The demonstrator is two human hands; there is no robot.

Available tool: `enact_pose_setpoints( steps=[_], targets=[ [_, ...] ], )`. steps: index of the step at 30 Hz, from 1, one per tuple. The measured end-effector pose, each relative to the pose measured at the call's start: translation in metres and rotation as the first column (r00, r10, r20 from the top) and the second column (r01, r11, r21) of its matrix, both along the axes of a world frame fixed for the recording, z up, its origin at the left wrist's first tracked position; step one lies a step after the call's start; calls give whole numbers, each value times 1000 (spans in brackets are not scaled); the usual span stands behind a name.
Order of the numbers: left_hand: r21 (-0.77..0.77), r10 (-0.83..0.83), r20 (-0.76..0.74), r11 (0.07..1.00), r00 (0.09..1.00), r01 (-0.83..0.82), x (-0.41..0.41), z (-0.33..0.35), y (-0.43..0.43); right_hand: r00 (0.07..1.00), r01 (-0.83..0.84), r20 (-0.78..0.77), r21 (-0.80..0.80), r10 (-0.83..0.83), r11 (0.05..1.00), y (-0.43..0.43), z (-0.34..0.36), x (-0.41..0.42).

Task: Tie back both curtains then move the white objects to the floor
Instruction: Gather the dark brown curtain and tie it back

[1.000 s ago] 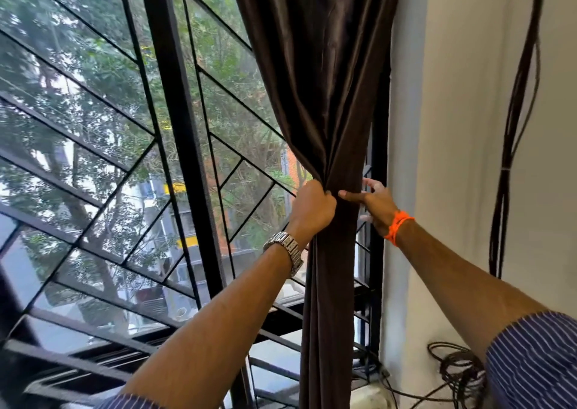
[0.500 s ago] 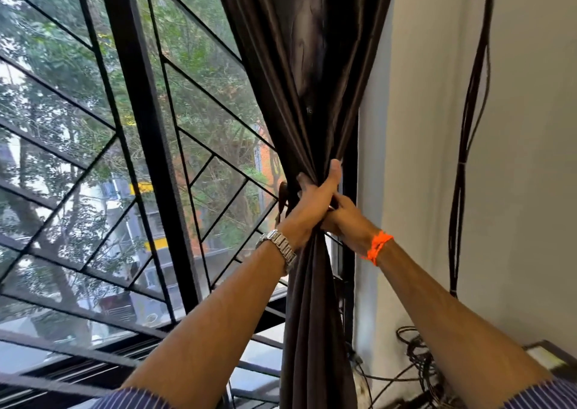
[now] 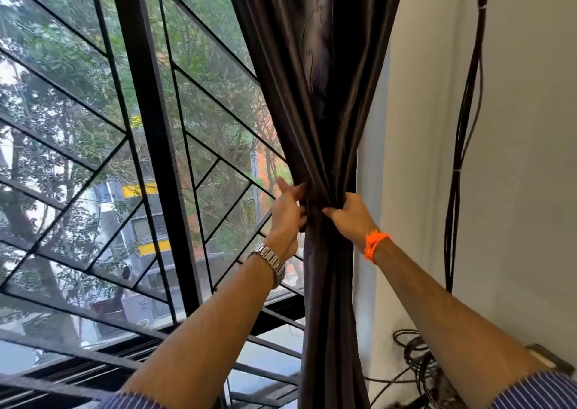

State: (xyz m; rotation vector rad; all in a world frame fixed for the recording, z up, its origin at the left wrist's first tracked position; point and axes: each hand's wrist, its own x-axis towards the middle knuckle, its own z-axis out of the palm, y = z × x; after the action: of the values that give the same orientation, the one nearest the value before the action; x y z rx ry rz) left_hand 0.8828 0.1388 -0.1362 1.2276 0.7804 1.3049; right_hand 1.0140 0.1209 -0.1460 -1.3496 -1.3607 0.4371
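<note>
No writing, label, brand or number can be read here (the wristwatch (image 3: 271, 263) shows only its metal band, not its dial, and the yellow strips on the building (image 3: 146, 224) outside the window are too blurred to tell whether they carry any lettering).
</note>
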Motion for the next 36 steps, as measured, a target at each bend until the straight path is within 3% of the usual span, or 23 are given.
enact_pose_setpoints(
  steps=[2,4,6,8,11,15,19,21,23,26,30,33,36],
  targets=[
    [-58,317,81,948,945,-313,-8,-5,7,998,-5,-67,-16,4,1000,-1,0,-1],
    [-4,498,-90,866,863,-500,-19,-9,14,994,-13,-112,-40,8,999,-3,0,-2],
    [32,489,-245,867,837,-497,-27,-14,18,990,-26,-141,-51,18,998,-5,0,-4],
    [17,459,-309,879,833,-477,-32,-17,22,988,-31,-156,-52,23,998,-6,1,-6],
    [73,382,-301,923,873,-379,-35,-17,28,981,-51,-187,-47,41,998,-12,3,-9],
    [38,249,-291,968,924,-248,-26,-15,29,955,-117,-279,-41,101,992,-16,6,-13],
    [213,430,-438,903,789,-374,-14,-11,26,903,-246,-371,-36,216,969,-20,7,-9],
    [279,448,-486,893,751,-352,-9,-8,20,878,-294,-404,-31,257,955,-23,7,-6],
    [238,341,-467,937,816,-255,-5,-6,14,855,-322,-439,-31,277,946,-24,5,-3],
    [66,52,-372,997,927,-29,-1,0,3,835,-329,-473,-17,282,944,-23,2,-4],
    [-8,-168,-258,985,952,172,-2,4,-1,869,-132,-486,-51,91,990,-15,4,-2],
    [-57,-266,-174,964,948,259,-5,3,0,958,116,-249,-117,-142,986,-8,4,3],
    [-62,-277,-179,961,944,270,-7,3,-1,989,84,-113,-98,-95,992,-3,4,8]
  ],
)
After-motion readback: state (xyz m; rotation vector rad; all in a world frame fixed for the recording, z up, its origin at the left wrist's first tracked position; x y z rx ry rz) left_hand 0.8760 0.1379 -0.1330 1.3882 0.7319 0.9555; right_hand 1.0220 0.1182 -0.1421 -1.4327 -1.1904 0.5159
